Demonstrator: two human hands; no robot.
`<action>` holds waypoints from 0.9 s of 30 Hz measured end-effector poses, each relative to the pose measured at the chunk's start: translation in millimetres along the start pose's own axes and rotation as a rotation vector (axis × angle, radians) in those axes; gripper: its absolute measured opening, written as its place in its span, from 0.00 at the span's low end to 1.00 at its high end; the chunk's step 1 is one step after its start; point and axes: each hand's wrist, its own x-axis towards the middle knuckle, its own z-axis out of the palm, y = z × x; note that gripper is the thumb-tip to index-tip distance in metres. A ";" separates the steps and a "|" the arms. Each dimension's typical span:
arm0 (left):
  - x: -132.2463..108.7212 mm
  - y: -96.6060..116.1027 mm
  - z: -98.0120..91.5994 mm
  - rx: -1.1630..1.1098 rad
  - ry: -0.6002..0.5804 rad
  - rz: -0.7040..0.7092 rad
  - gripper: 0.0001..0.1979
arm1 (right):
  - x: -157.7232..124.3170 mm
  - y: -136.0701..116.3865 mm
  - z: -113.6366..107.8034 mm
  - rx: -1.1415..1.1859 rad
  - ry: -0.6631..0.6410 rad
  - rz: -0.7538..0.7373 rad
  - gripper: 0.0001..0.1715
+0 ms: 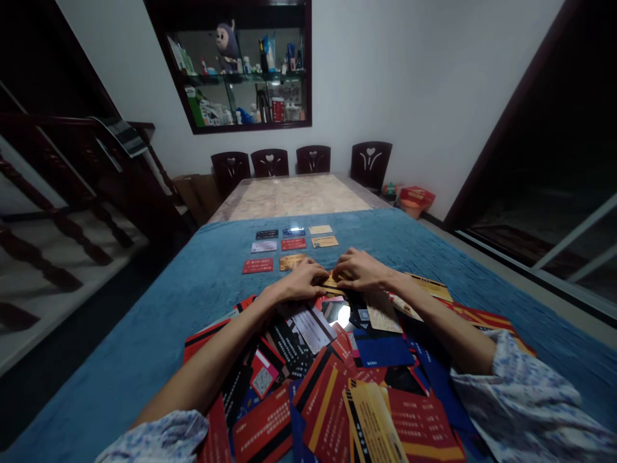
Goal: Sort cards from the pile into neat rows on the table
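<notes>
My left hand (304,280) and my right hand (359,270) meet over the far edge of a large heap of cards (328,405). Both have curled fingers around a yellow card (332,285), which shows between them. Beyond my hands, several cards lie flat in rows on the blue cloth: black and blue ones at the back, a red card (294,244) in the middle, another red card (258,265) at the near left. A gold card (292,262) lies right beside my left hand, partly covered by it. The heap mixes red, black, blue, silver and yellow cards.
The blue cloth (159,334) covers the near part of a long table with a marble-patterned top (299,196). Dark chairs (313,159) stand at the far end. A wooden railing (58,218) is at the left, and a red bag (417,195) sits on the floor behind right.
</notes>
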 end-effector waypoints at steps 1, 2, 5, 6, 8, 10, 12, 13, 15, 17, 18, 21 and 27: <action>-0.1 -0.1 0.0 0.007 0.002 0.002 0.06 | 0.0 0.0 0.2 -0.001 0.002 -0.005 0.16; -0.3 0.0 -0.2 0.016 0.004 0.009 0.06 | -0.1 0.0 0.3 -0.003 0.004 -0.008 0.16; -2.2 1.3 -2.5 0.055 0.014 0.039 0.06 | -0.4 -0.9 -0.3 -0.004 0.008 -0.007 0.15; -3.2 1.8 -3.8 0.071 0.014 0.053 0.06 | -0.5 -1.4 -0.5 -0.003 0.007 -0.006 0.15; -5.2 2.4 -6.5 0.097 0.009 0.083 0.07 | -0.8 -2.6 -1.0 0.000 0.006 -0.006 0.15; -6.7 2.6 -9.1 0.109 0.005 0.113 0.08 | -1.0 -3.6 -1.1 0.005 0.006 -0.007 0.15; -7.6 2.2 -11.2 0.111 0.007 0.138 0.08 | -1.2 -4.0 -0.8 0.012 0.011 -0.010 0.15; -7.9 1.8 -12.2 0.110 0.011 0.145 0.09 | -1.3 -3.9 -0.6 0.019 0.017 -0.015 0.16; -8.4 0.5 -14.1 0.098 0.021 0.154 0.10 | -1.8 -3.5 -0.3 0.045 0.033 -0.035 0.17; -9.1 -1.7 -15.9 0.071 0.029 0.149 0.11 | -2.3 -3.0 -0.2 0.081 0.051 -0.067 0.20; -9.6 -3.0 -16.7 0.056 0.033 0.138 0.12 | -2.5 -2.9 -0.2 0.100 0.057 -0.081 0.21; -11.0 -7.4 -18.4 0.033 0.038 0.079 0.14 | -2.6 -3.0 -0.6 0.145 0.059 -0.105 0.23; -13.0 -14.5 -20.6 -0.015 0.096 0.019 0.14 | 0.8 0.6 3.2 0.189 0.100 -0.148 0.17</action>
